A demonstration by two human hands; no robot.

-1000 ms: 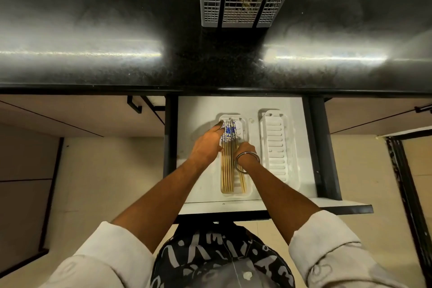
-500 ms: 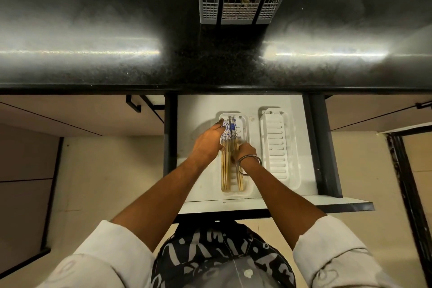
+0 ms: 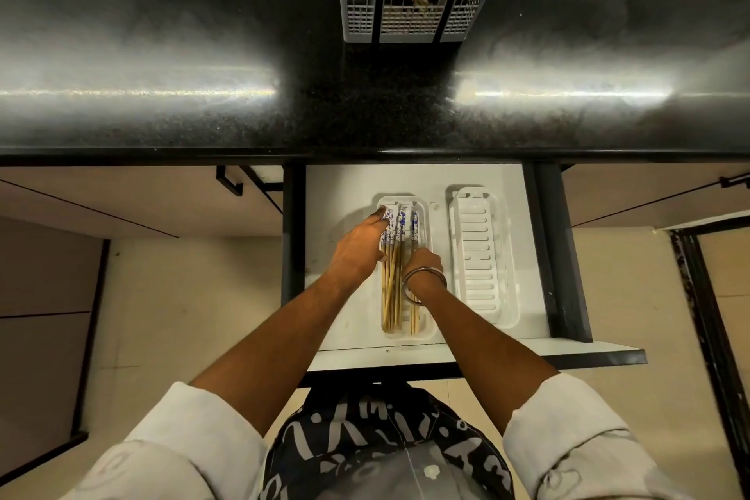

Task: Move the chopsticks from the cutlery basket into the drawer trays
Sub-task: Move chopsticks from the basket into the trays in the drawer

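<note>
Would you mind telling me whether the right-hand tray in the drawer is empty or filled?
Empty: the right tray shows only bare white ribs, while chopsticks lie in the left tray.

Chopsticks (image 3: 390,284) lie in the left tray (image 3: 427,327) — basket (image 3: 414,8) behind, on the counter (image 3: 162,32).

It was a kitchen: a black stone counter (image 3: 162,114) carried a cutlery basket (image 3: 414,0) at its far edge, above an open drawer (image 3: 535,349) holding 2 trays (image 3: 479,256).
</note>
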